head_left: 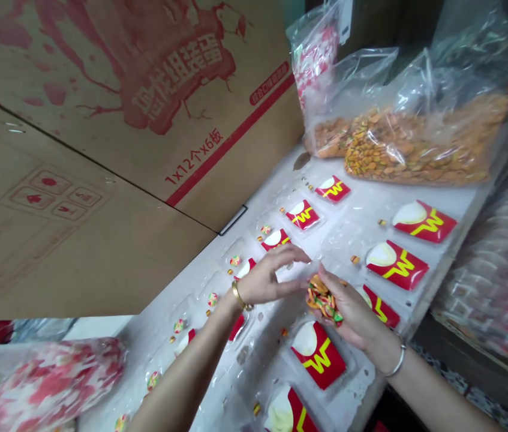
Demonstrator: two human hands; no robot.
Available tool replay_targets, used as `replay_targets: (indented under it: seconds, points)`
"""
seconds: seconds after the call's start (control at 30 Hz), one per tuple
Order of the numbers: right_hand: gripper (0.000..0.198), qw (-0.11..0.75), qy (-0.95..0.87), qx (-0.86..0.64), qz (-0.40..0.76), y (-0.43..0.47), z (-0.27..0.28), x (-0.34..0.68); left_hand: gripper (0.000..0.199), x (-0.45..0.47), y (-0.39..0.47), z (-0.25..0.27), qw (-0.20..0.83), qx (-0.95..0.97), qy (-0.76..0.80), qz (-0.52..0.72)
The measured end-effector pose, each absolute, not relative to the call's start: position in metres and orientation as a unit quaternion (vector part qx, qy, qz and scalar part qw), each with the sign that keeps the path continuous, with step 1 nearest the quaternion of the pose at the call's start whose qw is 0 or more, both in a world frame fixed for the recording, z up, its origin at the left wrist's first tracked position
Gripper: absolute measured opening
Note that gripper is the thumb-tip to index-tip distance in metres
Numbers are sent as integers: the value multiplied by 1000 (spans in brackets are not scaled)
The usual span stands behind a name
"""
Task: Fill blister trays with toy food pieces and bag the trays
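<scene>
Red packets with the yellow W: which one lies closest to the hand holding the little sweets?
The red packet just below the right hand, nearly under its wrist; the others lie farther off.

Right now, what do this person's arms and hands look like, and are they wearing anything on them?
Both forearms are bare, with no sleeves or gloves in view. The left hand has a gold-coloured bangle at the wrist. The right hand has a thin silver-coloured bangle at its wrist. No rings can be made out.

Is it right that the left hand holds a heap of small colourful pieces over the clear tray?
No. In the head view, the right hand cups the colourful pieces over the clear tray; the left hand reaches toward them.
</scene>
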State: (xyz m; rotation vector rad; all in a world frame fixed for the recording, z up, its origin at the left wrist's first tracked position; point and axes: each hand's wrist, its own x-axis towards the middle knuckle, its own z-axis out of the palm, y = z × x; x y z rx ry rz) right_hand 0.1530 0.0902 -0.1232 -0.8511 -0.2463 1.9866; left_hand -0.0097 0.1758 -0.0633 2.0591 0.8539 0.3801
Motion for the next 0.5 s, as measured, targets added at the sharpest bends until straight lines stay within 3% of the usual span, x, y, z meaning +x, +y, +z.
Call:
replay_targets:
  seconds: [0.13,0.3,0.4,0.5]
  points:
    - [40,454,-84,-336,821,93,-126,150,14,12,152,-49,460,810,336,138]
    - [47,428,-50,-329,841,97,-129,153,15,20,160,-57,514,768,361,128]
    - [37,438,-30,-322,839,102,-127,163,18,22,192,-73,543,687,431,218]
    - [22,463,-17,-323,825,108,-124,175,15,20,249,-98,488,621,528,312]
